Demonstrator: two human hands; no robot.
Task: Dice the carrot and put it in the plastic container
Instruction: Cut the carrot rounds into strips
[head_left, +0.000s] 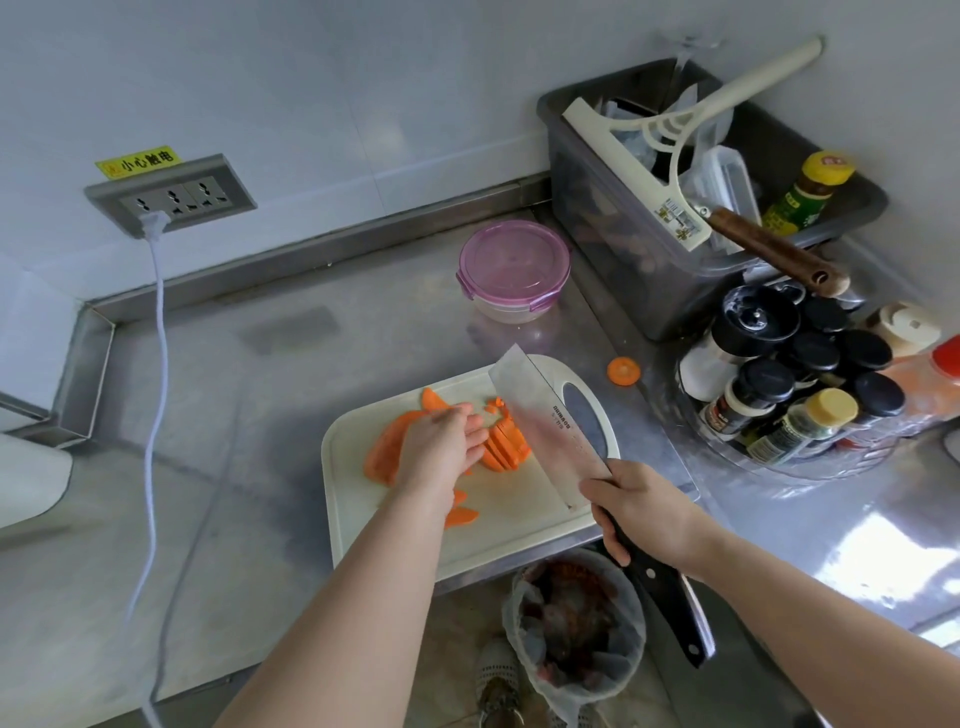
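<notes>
While your right hand (641, 512) grips the cleaver (550, 423) and your left hand (441, 444) lies straight-fingered over the carrot (506, 449) — curl it into a claw first.

On the steel table (249, 415) a white cutting board (509, 514) carries orange carrot slices (384, 449), some fanned and some cut into strips. The left hand (441, 441) lies on the slices with its fingers stretched out. The right hand (644, 514) grips the black handle of a cleaver (545, 421), whose blurred blade slants over the board just right of the strips. The plastic container (511, 270), purple lid on, stands beyond the board. One round carrot disc (623, 371) lies on the table off the board's far right corner.
</notes>
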